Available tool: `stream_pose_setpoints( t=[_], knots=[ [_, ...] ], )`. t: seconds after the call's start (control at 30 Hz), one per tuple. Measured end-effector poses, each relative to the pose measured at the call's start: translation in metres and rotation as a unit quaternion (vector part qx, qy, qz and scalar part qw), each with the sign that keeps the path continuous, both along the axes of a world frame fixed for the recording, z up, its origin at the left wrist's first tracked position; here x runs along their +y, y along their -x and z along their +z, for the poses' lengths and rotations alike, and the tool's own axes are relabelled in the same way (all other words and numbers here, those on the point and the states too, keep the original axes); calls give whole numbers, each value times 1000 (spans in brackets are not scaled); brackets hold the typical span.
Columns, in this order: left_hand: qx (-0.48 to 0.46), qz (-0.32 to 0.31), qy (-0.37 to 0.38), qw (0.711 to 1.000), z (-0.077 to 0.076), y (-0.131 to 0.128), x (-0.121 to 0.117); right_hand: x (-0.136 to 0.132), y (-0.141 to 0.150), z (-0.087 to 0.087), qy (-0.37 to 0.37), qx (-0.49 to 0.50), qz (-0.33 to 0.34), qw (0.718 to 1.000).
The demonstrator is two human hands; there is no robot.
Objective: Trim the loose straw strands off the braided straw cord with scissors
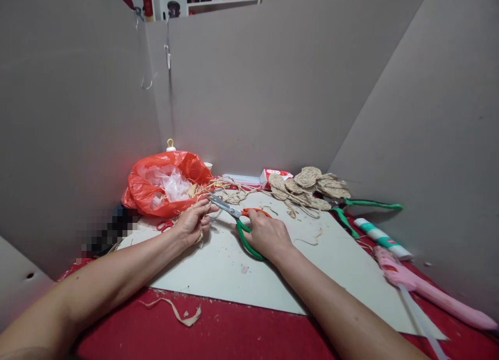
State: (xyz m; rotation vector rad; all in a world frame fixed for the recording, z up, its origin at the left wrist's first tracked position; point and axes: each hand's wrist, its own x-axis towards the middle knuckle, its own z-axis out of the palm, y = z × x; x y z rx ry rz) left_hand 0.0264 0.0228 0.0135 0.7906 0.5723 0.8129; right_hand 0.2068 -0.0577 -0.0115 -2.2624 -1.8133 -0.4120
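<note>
My right hand (268, 235) grips a pair of scissors (230, 209) by the handles, one loop green and one orange. Their metal blades point left and away, with the tips by the fingers of my left hand (193, 225). My left fingers are bent together, and a bit of twisted straw strand (200, 237) shows under them. Most of that strand is hidden by the hand. Just beyond sits a red plastic bag (144, 194) holding clear plastic and straw scraps. Red handles of another tool (164, 225) lie beside my left wrist.
Coiled straw pieces (307, 177) lie at the back right by a red-and-white box (268, 177). Green-handled pliers (370, 204), a striped tube (382, 239) and a pink glue gun (421, 287) line the right side. Grey panels (249, 95) enclose the white board (218, 277).
</note>
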Motion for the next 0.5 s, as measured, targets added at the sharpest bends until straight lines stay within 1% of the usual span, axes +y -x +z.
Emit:
stream_pose_setpoints(
  t=[0.17,0.3,0.4,0.5],
  knots=[
    [-7,5,10,1000,2,0,2,0,3,-1,0,11,-2,1000],
    [-10,3,10,1000,-1,1,6,-1,4,-1,1,29,1,1000],
    [-5,-1,0,1000,-1,2,8,-1,3,0,2,54,5,999],
    [3,-6,-18,1000,0,2,6,-1,-1,1,3,73,-7,997]
  ],
)
